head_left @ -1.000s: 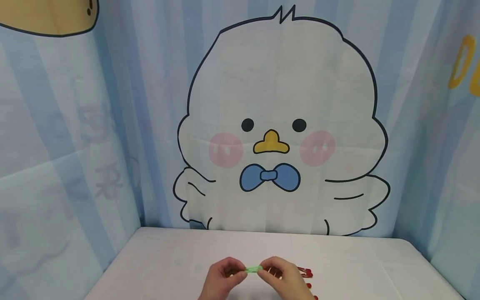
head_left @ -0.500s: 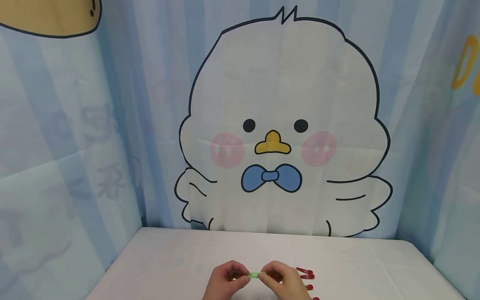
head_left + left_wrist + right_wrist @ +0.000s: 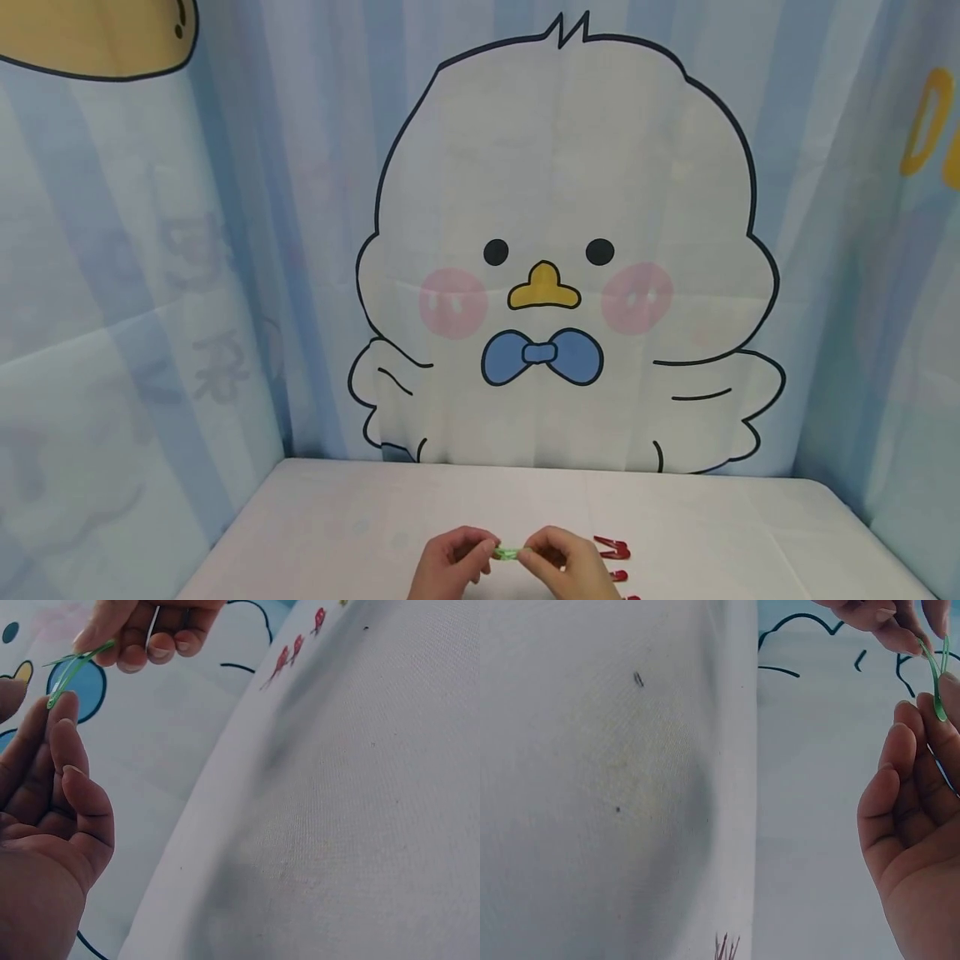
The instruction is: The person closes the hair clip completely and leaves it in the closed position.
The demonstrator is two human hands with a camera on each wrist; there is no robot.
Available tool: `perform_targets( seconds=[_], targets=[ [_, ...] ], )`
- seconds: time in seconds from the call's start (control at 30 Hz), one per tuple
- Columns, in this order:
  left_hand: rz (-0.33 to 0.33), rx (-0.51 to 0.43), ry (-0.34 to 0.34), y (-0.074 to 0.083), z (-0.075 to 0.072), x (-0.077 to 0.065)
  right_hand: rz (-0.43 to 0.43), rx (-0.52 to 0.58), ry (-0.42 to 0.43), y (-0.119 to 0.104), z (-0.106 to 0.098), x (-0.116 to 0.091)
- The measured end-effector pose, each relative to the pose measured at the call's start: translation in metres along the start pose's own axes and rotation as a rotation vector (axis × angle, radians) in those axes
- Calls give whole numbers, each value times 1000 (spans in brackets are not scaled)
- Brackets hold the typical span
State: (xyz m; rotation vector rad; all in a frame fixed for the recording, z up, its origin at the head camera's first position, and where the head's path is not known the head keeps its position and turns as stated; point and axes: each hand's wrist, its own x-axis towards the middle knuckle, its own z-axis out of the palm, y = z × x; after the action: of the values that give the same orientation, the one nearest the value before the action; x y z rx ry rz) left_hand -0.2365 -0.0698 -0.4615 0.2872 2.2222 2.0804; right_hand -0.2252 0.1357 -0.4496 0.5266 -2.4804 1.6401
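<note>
A slim green snap hair clip [image 3: 507, 553] is held up between both hands above the front of the white table. My left hand [image 3: 453, 562] grips its left end at the fingertips. In the left wrist view that end of the clip [image 3: 52, 700] sits between two left fingertips, with the thumb [image 3: 9, 699] apart from it. My right hand [image 3: 567, 562] pinches the other end between thumb and forefinger. The green clip's arms stand spread apart in the right wrist view, its rounded end [image 3: 939, 711] at the right fingertips.
Red snap hair clips lie in a column just right of my right hand, the farthest red clip [image 3: 613, 547] showing its open arms. A yellow-green bit [image 3: 343, 602] shows beyond them. Behind the table [image 3: 720, 533] hangs a blue-striped curtain [image 3: 315, 250] with a cartoon bird.
Both hands have sunk slightly with the green clip between them. The left thumb has shifted at the clip's end, and more left fingertips now show below it.
</note>
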Motion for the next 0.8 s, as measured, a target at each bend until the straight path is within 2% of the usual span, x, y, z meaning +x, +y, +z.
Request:
perform_targets(
  seconds=[0.4, 0.8],
  targets=[
    [50, 33, -23, -1, 2, -2, 28, -3, 0, 0, -1, -1],
    [50, 62, 31, -3, 3, -2, 43, -4, -3, 0, 2, 0]
  ],
)
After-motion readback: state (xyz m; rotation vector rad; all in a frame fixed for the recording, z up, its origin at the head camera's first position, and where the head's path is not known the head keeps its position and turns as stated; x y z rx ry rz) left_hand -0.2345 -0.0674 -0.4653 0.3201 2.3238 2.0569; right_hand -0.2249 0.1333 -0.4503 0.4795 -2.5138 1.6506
